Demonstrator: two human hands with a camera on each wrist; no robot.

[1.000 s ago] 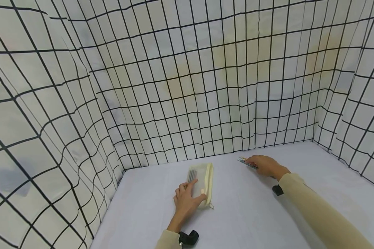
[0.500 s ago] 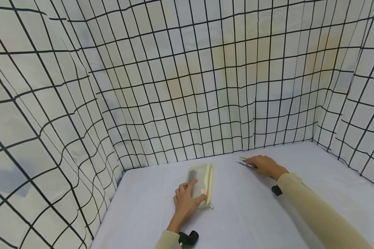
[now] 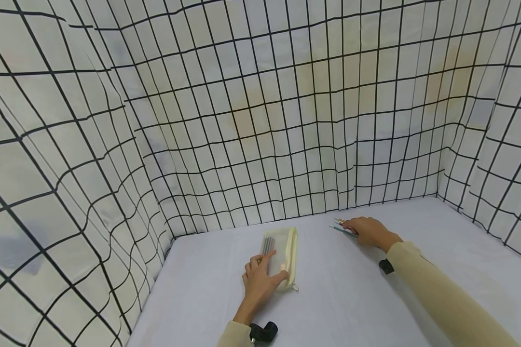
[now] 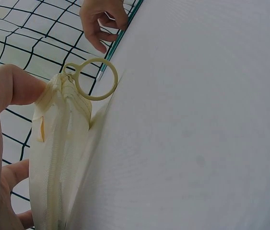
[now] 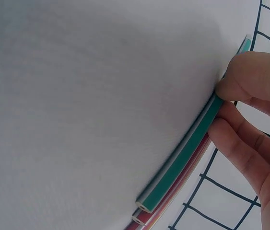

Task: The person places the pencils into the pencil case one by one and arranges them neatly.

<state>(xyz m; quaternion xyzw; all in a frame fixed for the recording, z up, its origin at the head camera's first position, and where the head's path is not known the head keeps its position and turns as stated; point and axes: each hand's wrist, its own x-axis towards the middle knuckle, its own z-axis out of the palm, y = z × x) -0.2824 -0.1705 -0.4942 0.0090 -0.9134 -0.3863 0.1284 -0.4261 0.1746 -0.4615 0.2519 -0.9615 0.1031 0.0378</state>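
A cream, translucent zip pencil case (image 3: pixel 282 248) lies on the white cloth, several grey sticks (image 3: pixel 267 245) showing through it. My left hand (image 3: pixel 259 282) spans the case, thumb on the zip side and fingers spread over the opposite side. The left wrist view shows a ring-shaped zip pull (image 4: pixel 116 79) near the thumb. Farther right, my right hand (image 3: pixel 372 232) pinches several coloured pencils (image 3: pixel 345 230) close over the cloth. In the right wrist view a green pencil (image 5: pixel 178 165) lies against a red one (image 5: pixel 174 186), thumb and fingers around the green; their far ends are partly hidden.
A white-covered table (image 3: pixel 325 294) spreads around both hands. Black-gridded white cloth (image 3: pixel 260 144) rises along its back, left and right. Dark wrist cameras (image 3: pixel 264 332) sit at both cuffs.
The teal-green pencil has swung slightly apart from the other pencils at the right hand's fingertips. The left hand and the pencil case stay in place.
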